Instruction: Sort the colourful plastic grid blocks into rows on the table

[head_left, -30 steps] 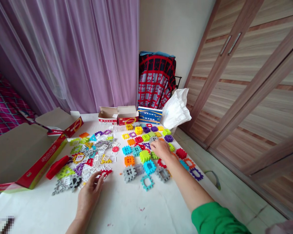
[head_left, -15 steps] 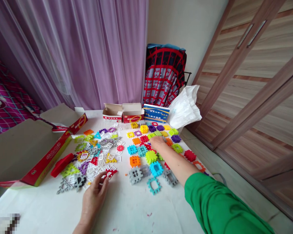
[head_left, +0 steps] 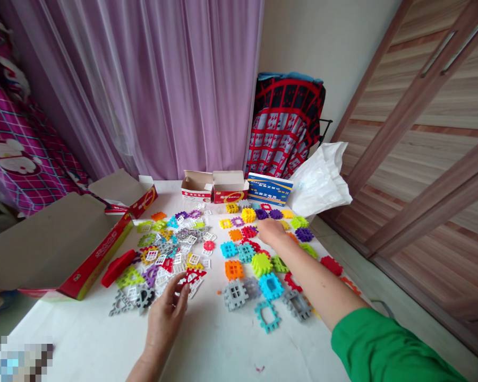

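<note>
My left hand (head_left: 172, 305) pinches a red triangular building piece (head_left: 194, 275) with a lattice cut-out, at the near edge of a mixed heap. Small white window-frame pieces (head_left: 189, 240) lie thickly in that heap. My right hand (head_left: 271, 231) reaches into the toothed square blocks on the right; its fingers point away and are hidden, so what it grips, if anything, does not show. Around it are a red block (head_left: 249, 232), a dark purple block (head_left: 275, 214) and a yellow block (head_left: 248, 214). Nearer me lie a lime round-edged block (head_left: 262, 263) and a blue block (head_left: 271, 286).
Opened red cardboard boxes (head_left: 99, 252) stand at the left. Along the back are a small red box (head_left: 230, 195), a blue box (head_left: 270, 190) and a white plastic bag (head_left: 322, 178). A red elongated object (head_left: 118, 268) lies beside the heap. Wooden wardrobe doors (head_left: 426, 127) rise at the right.
The whole scene has shifted right in view as the camera turned left. The left hand still holds the red triangular piece; the right hand stays among the far blocks.
</note>
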Demonstrator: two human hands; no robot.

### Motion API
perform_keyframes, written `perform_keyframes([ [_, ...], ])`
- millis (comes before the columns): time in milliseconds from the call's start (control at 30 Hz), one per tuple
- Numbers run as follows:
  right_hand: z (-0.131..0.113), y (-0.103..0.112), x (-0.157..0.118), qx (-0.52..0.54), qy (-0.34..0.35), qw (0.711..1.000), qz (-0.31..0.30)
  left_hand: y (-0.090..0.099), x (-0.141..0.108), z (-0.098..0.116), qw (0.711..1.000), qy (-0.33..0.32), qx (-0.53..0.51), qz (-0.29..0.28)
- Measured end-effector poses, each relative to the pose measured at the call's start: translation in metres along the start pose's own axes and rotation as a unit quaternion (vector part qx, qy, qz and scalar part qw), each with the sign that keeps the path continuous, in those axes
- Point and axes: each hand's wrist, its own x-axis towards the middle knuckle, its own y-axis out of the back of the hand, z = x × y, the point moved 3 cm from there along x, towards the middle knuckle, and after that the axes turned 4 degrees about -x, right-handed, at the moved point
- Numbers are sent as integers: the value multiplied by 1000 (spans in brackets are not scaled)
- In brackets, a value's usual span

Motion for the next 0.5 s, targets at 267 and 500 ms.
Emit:
perform_keyframes([
  [267, -73, 21, 49, -7, 110, 992, 61, -14, 27, 3, 998, -65, 11, 26],
  [500, -116, 11, 112, -16, 130, 990, 47, -18, 27, -18, 998, -36, -47, 23],
])
